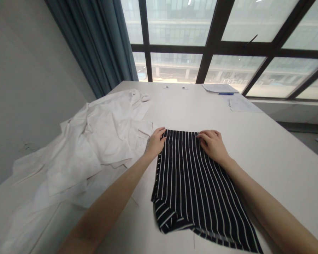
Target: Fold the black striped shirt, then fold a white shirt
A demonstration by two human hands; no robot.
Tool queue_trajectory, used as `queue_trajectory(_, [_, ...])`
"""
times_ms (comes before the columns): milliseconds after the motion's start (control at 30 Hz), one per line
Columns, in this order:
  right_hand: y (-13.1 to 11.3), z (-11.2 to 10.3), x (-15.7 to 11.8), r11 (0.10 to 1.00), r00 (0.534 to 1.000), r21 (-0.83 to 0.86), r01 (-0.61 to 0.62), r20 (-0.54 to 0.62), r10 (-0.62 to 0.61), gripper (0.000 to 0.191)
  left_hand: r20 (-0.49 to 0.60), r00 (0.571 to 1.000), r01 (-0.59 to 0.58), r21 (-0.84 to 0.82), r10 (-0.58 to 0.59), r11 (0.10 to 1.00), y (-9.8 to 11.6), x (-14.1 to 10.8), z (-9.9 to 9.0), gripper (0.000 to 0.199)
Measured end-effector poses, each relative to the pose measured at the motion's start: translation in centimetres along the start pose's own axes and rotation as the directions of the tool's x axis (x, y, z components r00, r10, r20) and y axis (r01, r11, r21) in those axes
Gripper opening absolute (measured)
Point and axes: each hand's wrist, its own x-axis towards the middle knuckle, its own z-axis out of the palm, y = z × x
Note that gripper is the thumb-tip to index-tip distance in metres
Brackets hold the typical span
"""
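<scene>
Where the window ends, a white table begins, probably chosen as a broad, flat surface for handling cloth. A blue-grey curtain hangs beside the window. On the table's left, white fabric lies in a crumpled heap, perhaps pushed aside to leave working room. Just right of it, directly before the person, the black-and-white striped cloth lies lengthwise, its near left corner rumpled and turned up.

At its far corners are the right hand, fingers close together and bent, and the left hand, fingers slightly parted; this likely keeps that edge straight. Whether either pinches the cloth, I cannot tell.

Farther off lie loose papers, a blue pen touching or just beside them. Their markings are illegible; no brand or label can be read.
</scene>
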Motion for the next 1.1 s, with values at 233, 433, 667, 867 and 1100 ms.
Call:
queue_trajectory(233, [0.0, 1.7, -0.3, 0.997, 0.963, 0.001, 0.077, 0.258, -0.075, 0.043, 0.029, 1.000, -0.001, 0.201, -0.005, 0.979, 0.7, -0.1, -0.4, 0.049])
queue_trajectory(433, [0.2, 2.0, -0.2, 0.996, 0.955, 0.000, 0.092, 0.283, -0.088, 0.048, 0.258, 0.931, -0.338, 0.343, 0.258, 0.876, 4.8, -1.0, -0.9, 0.041])
queue_trajectory(667, [0.0, 2.1, -0.2, 0.995, 0.951, -0.034, 0.095, 0.299, -0.081, 0.049, 0.520, 0.831, -0.440, 0.400, 0.197, 0.804, 6.4, -3.4, 1.7, 0.056])
queue_trajectory(867, [0.1, 2.0, -0.2, 0.995, 0.954, -0.027, 0.093, 0.287, -0.081, 0.049, 0.535, 0.820, -0.460, 0.404, 0.204, 0.791, 4.8, -2.2, 1.5, 0.072])
queue_trajectory(1100, [0.3, 2.1, -0.2, 0.996, 0.948, -0.040, 0.085, 0.312, -0.069, 0.050, 0.507, 0.851, -0.371, 0.398, 0.136, 0.839, 3.0, -1.0, 0.7, 0.072])
